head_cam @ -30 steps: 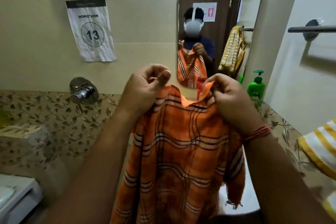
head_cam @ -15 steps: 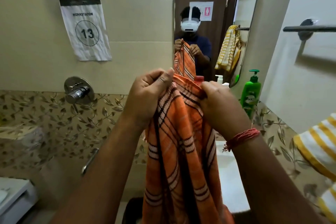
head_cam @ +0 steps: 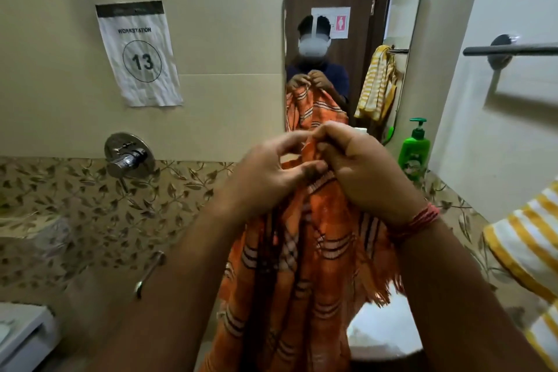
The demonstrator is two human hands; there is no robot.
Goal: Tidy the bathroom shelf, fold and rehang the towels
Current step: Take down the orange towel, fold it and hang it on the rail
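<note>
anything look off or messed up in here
Two small things: the workstation 13 paper sign on the wall is crinkled and hangs slightly askew, and the orange towel has a frayed, ragged right edge. Nothing looks spilled.

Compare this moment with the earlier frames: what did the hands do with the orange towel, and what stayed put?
The left hand and right hand, a towel-width apart a second ago, have met, folding the orange towel lengthwise into a narrow hanging bundle. The right hand grips the gathered top edge; the left hand's fingers have loosened there. The green pump bottle, towel bar and yellow striped towel stayed put.
</note>
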